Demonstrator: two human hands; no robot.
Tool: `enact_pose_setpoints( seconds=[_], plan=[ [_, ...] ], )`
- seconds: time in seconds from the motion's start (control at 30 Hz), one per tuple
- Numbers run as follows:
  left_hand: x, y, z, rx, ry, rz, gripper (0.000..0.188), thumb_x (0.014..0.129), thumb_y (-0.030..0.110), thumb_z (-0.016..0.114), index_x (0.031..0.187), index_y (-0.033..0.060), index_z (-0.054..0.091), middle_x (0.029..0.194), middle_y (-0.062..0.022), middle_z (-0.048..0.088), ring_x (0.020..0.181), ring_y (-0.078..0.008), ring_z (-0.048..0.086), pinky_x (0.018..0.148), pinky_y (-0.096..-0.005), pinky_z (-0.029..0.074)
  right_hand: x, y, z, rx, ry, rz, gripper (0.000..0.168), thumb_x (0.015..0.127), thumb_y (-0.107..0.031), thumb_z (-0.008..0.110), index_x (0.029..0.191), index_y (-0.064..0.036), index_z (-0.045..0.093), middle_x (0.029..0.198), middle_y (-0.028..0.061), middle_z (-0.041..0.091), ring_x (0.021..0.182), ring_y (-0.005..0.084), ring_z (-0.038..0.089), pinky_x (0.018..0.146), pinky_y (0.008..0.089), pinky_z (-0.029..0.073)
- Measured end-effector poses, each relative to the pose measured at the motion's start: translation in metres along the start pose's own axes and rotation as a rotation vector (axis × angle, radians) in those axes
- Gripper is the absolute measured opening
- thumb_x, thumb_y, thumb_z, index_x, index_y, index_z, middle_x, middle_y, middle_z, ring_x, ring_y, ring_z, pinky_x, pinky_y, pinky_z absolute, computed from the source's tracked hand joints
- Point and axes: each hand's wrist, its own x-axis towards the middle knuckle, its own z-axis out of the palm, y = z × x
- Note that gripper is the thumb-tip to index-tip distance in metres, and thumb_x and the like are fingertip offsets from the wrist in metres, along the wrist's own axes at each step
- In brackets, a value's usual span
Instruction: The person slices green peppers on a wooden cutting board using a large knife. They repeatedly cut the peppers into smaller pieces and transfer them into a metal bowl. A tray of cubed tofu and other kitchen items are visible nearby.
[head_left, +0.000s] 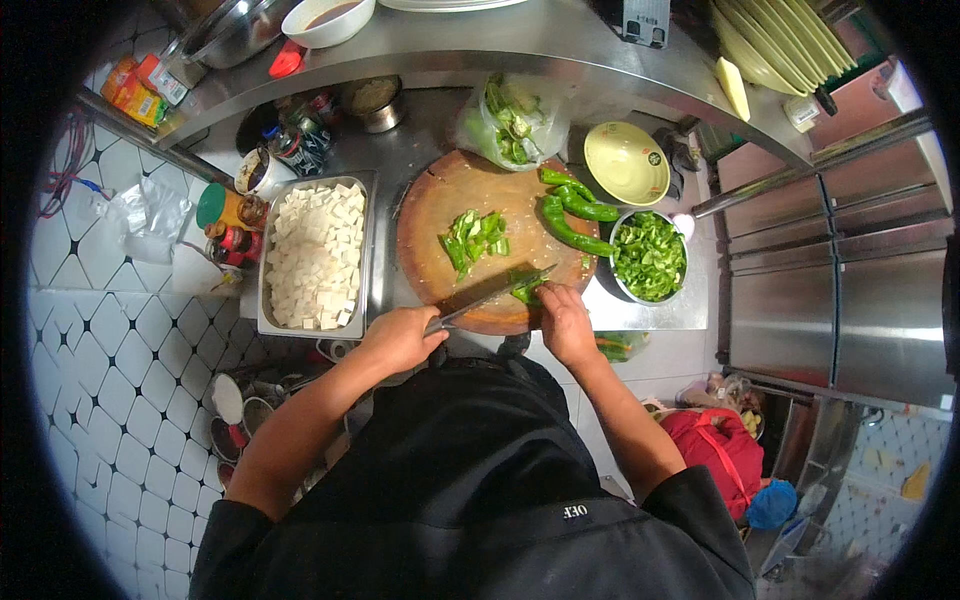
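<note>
My left hand (399, 337) grips the handle of a kitchen knife (487, 298), whose blade reaches right across the front of a round wooden chopping board (427, 195). My right hand (566, 322) holds a piece of green pepper (528, 289) with its fingertips, close beside the blade. Cut green pepper pieces (474, 238) lie in a loose pile left of the board's middle. Several whole long green peppers (568, 227) rest at the board's right edge. Touching them, a round metal container (615, 259) is full of chopped green pepper (649, 256).
A metal tray (263, 300) of white diced cubes, seemingly tofu, stands left of the board. Behind the board are a plastic bag (551, 124) of green vegetables and a yellow-green bowl (624, 163). A steel shelf (495, 64) spans the back; bottles and jars (231, 240) stand far left.
</note>
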Motion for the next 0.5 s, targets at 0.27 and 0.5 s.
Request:
enact_pose_setpoints(
  seconds=[0.27,0.5],
  plan=[
    [-0.025,0.01,-0.016,0.002,0.03,-0.063,0.033,0.094,0.034,0.07,0.111,0.0062,0.07,0.091,-0.0225,0.072,0.088,-0.0446,0.069,0.077,-0.0521,0.054,0.014,0.0,0.018,-0.001,-0.085,0.063,0.023,0.076,-0.007,0.071,0.098,-0.006,0.067,0.106,0.0161,0.064,0.101,0.0369,0.06,0.09,0.0475,0.048],
    [-0.032,0.01,-0.024,-0.056,0.0,-0.094,0.035,0.094,0.035,0.07,0.112,0.0045,0.07,0.092,-0.0234,0.072,0.089,-0.0448,0.069,0.078,-0.0521,0.054,0.021,-0.02,0.025,-0.033,0.086,-0.002,0.026,0.079,-0.008,0.072,0.105,-0.003,0.069,0.12,0.0159,0.063,0.11,0.0388,0.058,0.095,0.0502,0.048]
  ],
)
